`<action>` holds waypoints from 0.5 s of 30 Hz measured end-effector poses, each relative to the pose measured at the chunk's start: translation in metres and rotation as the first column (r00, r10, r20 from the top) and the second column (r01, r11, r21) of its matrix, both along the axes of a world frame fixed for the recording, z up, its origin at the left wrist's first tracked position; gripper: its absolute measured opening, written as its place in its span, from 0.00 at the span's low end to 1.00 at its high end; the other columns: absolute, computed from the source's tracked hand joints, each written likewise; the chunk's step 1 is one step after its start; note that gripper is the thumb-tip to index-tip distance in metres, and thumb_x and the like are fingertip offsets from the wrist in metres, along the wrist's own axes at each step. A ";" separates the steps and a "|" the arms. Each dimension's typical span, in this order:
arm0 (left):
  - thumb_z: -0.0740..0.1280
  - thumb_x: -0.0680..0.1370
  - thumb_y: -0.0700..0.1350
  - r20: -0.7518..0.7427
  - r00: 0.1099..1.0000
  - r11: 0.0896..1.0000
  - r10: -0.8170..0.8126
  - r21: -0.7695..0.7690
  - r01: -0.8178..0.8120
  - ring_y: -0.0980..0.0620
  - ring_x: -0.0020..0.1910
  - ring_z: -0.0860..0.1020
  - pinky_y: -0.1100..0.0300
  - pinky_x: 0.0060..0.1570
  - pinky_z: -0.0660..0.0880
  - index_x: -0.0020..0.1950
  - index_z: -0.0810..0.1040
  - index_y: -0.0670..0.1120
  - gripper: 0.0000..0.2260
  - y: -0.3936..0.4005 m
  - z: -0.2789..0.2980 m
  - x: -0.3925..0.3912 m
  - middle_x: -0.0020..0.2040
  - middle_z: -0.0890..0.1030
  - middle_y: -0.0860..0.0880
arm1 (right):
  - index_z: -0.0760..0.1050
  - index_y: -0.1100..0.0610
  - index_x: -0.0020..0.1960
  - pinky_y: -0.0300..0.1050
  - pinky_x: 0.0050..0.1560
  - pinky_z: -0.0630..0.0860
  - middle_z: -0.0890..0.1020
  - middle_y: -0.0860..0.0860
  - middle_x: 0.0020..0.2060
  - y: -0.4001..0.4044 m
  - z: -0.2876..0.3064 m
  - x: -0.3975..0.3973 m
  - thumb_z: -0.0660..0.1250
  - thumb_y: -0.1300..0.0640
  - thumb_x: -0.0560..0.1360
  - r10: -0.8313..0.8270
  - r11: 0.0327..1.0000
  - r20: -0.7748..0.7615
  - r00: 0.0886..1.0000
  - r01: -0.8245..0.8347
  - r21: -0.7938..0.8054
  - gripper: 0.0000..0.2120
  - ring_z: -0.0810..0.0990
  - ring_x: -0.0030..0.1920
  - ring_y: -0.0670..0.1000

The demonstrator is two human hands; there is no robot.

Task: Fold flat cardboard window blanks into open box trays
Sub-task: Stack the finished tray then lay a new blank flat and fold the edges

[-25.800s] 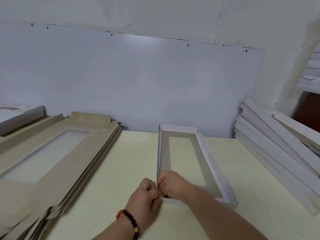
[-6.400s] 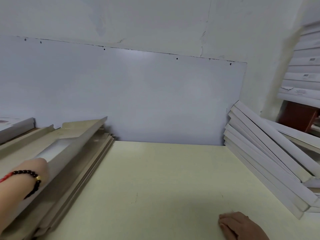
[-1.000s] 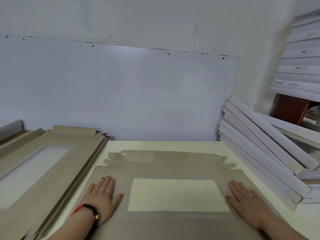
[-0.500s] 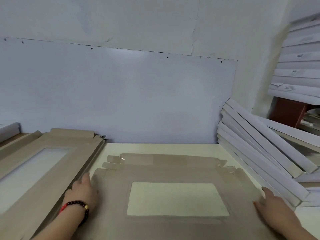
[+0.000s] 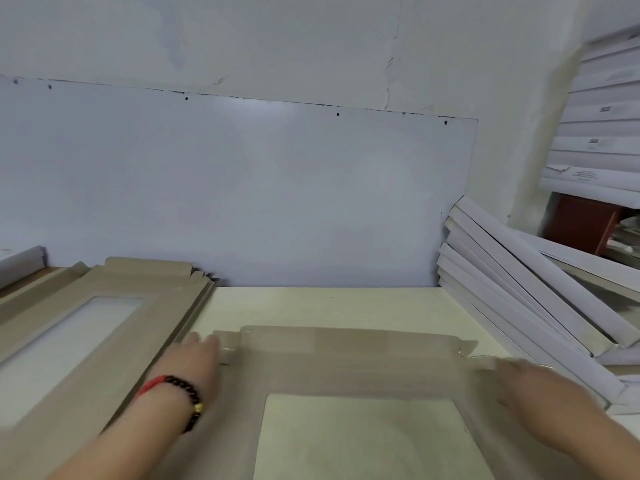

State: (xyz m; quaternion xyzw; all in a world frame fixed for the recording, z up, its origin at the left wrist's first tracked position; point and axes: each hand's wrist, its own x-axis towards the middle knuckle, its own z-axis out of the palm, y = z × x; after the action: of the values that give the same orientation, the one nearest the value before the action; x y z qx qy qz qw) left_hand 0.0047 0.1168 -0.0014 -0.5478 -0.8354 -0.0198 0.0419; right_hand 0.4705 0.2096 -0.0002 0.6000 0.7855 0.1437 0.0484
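Blank (image 5: 346, 368) flat on counter (image 5: 311, 306), near front edge. My left hand (image 5: 194, 358) and right hand (image 5: 530, 379) at far corner tabs; fingers blurred, grip unclear. Card looks light, stiff, creases easily. Best taken along far flap's scored edge, near corners.

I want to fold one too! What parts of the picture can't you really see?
- Cardboard blank: its near half is cut off by the head view's bottom edge.
- Right hand: motion-blurred, so its fingers can't be made out.
- Left hand: fingertips blurred at the corner flap.
- White boxes: label print too small to read.
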 end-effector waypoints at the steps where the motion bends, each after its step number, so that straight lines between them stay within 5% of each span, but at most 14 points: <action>1: 0.58 0.78 0.43 -0.024 0.997 0.997 -0.070 0.036 0.071 0.47 0.61 0.73 0.56 0.57 0.72 0.62 0.70 0.50 0.13 0.010 -0.002 0.019 0.60 0.72 0.48 | 0.66 0.44 0.69 0.42 0.59 0.71 0.74 0.44 0.61 -0.002 0.000 -0.033 0.59 0.55 0.75 0.174 0.985 -0.107 0.979 -0.173 0.016 0.22 0.75 0.60 0.48; 3: 0.58 0.77 0.39 0.011 0.969 0.964 -0.245 0.113 0.243 0.46 0.60 0.71 0.56 0.57 0.70 0.59 0.74 0.48 0.13 0.032 -0.013 0.058 0.57 0.73 0.47 | 0.70 0.55 0.70 0.34 0.70 0.59 0.72 0.51 0.69 -0.004 -0.007 -0.096 0.58 0.69 0.74 0.441 0.888 -0.372 0.816 -0.457 0.050 0.26 0.71 0.68 0.49; 5: 0.59 0.77 0.39 0.140 0.911 0.911 -0.388 0.207 0.356 0.47 0.58 0.71 0.59 0.56 0.68 0.56 0.76 0.46 0.10 0.051 -0.029 0.094 0.55 0.74 0.46 | 0.75 0.65 0.64 0.30 0.68 0.59 0.77 0.58 0.62 -0.006 -0.020 -0.149 0.57 0.78 0.71 0.579 0.784 -0.571 0.582 -0.589 0.195 0.24 0.75 0.63 0.49; 8: 0.60 0.77 0.40 0.501 0.766 0.905 -0.402 0.345 0.250 0.48 0.47 0.74 0.58 0.50 0.72 0.47 0.77 0.44 0.06 0.065 -0.042 0.123 0.49 0.76 0.43 | 0.74 0.64 0.64 0.26 0.63 0.62 0.78 0.54 0.59 -0.009 -0.035 -0.205 0.56 0.75 0.75 0.369 0.830 -0.858 0.358 -0.542 0.131 0.21 0.75 0.61 0.45; 11: 0.59 0.77 0.43 0.452 0.768 0.889 -0.455 0.279 0.362 0.47 0.61 0.72 0.55 0.66 0.67 0.64 0.73 0.44 0.16 0.081 -0.067 0.124 0.61 0.74 0.43 | 0.66 0.59 0.73 0.27 0.66 0.57 0.71 0.52 0.69 -0.003 -0.046 -0.229 0.55 0.70 0.76 0.091 0.877 -0.912 0.400 -0.466 -0.117 0.26 0.68 0.69 0.48; 15: 0.55 0.76 0.52 0.198 0.837 0.858 -0.509 0.036 0.513 0.49 0.78 0.49 0.55 0.76 0.47 0.79 0.48 0.47 0.33 0.088 -0.088 0.109 0.79 0.52 0.49 | 0.51 0.50 0.79 0.40 0.76 0.45 0.54 0.47 0.78 0.015 -0.066 -0.232 0.54 0.61 0.75 0.170 0.849 -0.700 0.694 -0.463 -0.254 0.33 0.52 0.76 0.42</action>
State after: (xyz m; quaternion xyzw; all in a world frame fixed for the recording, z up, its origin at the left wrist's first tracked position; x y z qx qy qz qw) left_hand 0.1136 0.2045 -0.0894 -0.7461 -0.6590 -0.0776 -0.0545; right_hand 0.2389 0.2246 -0.0666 0.4387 0.8569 -0.2374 -0.1300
